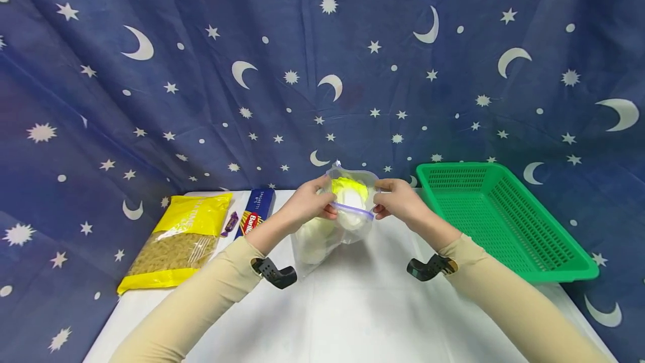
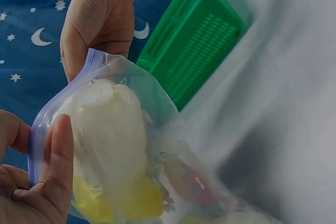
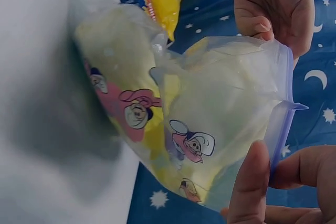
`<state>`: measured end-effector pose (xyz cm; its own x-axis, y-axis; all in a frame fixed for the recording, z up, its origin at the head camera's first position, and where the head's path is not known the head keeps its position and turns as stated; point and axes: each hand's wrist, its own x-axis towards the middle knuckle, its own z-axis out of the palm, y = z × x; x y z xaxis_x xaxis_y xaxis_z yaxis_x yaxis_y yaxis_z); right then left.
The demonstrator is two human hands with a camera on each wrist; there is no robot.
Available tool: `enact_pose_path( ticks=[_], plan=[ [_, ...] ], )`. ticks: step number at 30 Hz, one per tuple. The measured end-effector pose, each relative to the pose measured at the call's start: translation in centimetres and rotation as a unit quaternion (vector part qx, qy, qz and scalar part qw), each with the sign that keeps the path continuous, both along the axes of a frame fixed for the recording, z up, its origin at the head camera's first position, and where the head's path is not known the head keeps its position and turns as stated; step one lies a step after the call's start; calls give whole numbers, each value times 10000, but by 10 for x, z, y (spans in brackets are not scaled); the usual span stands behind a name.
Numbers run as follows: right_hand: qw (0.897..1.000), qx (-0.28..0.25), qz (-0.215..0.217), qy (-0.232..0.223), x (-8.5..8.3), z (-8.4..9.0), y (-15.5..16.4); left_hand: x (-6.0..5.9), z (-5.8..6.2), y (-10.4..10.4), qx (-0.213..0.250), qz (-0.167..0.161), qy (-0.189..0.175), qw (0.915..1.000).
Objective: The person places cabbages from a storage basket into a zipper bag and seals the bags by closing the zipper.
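Both hands pinch the zip bag at its purple seal, left hand and right hand on opposite ends, holding its mouth upright above the worktop so contents stay inside

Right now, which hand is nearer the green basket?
Right. The right hand grips the zip bag just beside the green basket; the left hand holds the bag's far side.
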<state>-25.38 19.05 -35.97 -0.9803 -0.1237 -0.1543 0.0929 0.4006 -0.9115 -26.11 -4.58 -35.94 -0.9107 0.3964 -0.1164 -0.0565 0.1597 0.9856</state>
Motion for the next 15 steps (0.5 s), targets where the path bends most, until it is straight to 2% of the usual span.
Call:
enact_pose_path(
  ticks=[8, 15],
  plan=[
    [9999, 35, 154, -62, -4, 23, -8, -3, 17, -10, 262, 177, -315, 9990],
    [9995, -54, 277, -132, -10, 38, -12, -3, 27, -13, 375, 260, -376, 9983]
  ],
)
